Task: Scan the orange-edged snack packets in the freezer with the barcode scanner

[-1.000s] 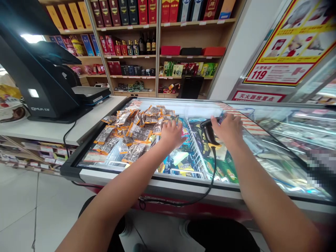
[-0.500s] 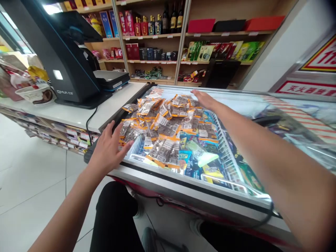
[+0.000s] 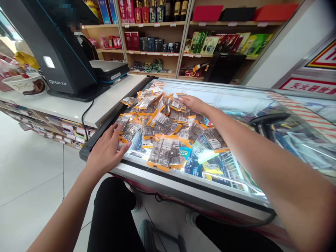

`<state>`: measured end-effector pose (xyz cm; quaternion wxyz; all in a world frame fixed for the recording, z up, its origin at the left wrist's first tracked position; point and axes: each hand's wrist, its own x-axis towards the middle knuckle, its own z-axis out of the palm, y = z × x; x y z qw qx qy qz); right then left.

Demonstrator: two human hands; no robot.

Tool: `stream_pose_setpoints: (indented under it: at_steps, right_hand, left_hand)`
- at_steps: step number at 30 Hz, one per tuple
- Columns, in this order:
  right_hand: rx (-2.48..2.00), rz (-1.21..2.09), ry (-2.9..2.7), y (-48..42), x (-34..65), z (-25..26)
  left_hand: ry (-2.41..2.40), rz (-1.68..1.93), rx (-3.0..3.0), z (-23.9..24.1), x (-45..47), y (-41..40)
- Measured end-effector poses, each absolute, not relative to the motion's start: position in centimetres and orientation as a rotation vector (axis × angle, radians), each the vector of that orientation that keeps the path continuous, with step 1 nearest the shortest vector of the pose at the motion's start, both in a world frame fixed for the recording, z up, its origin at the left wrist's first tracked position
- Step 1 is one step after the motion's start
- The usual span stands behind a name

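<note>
1. White countertop (image 3: pixel 76 111) at the far left bears a paper bowl (image 3: pixel 27 85) and, just beside it, a dark machine (image 3: pixel 68 63) with a small lit square.
2. Left hand (image 3: pixel 106 150): palm down over the freezer's near left corner, fingers wide and thumb well apart, fingertips just beside the leftmost packets.
3. Orange-edged clear packets (image 3: pixel 162 121) lie in a loose, overlapping pile on the glass-topped freezer (image 3: pixel 196 190), between the two hands.
4. Right hand (image 3: pixel 194 104): fingertips at a packet on the pile's far right side; whether they grip it, I cannot tell.
5. Black scanner (image 3: pixel 266 123) rests farther right, partly behind the right forearm.
</note>
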<state>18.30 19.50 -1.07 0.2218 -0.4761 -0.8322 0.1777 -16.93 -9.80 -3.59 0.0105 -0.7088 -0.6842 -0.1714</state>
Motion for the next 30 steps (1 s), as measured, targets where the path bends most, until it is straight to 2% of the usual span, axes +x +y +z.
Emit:
stream_pose_setpoints:
  at_steps: [4, 9, 12, 15, 17, 20, 22, 26, 30]
  right_hand:
    - [-1.339, 0.448, -2.222, 16.6, 17.9, -0.9]
    - [-1.335, 0.143, -1.888, 13.3, 18.5, 0.5]
    - [-1.353, 0.242, -1.864, 10.7, 19.2, 1.4]
    - [-1.307, 0.523, -1.867, 6.3, 19.7, 2.1]
    - [-1.198, 0.68, -1.845, 2.4, 19.8, 2.6]
    - [-1.063, 0.755, -1.773, -4.3, 19.6, 3.5]
    - [-1.001, 0.736, -1.705, -8.4, 19.5, 4.3]
    - [-0.982, 0.635, -1.549, -13.4, 19.2, 4.3]
    - [-0.89, 0.695, -1.534, -13.2, 19.4, 2.1]
  left_hand:
    - [-2.119, -0.561, -2.206, -3.8, -17.1, -9.7]
    - [-2.066, -0.667, -2.167, -3.7, -17.1, -9.7]
    - [-2.017, -0.811, -2.108, -3.8, -17.1, -9.8]
    - [-2.028, -1.084, -2.09, -3.9, -16.9, -9.8]
    - [-1.989, -1.45, -2.094, -3.5, -16.2, -10.0]
    - [-1.784, -2.07, -2.162, -1.3, -13.6, -10.9]
    - [-1.543, -2.308, -2.326, 0.8, -11.2, -11.8]
    - [-1.231, -2.405, -2.705, 3.5, -6.4, -12.4]
    - [-1.113, -2.506, -2.894, 1.8, -3.3, -10.5]
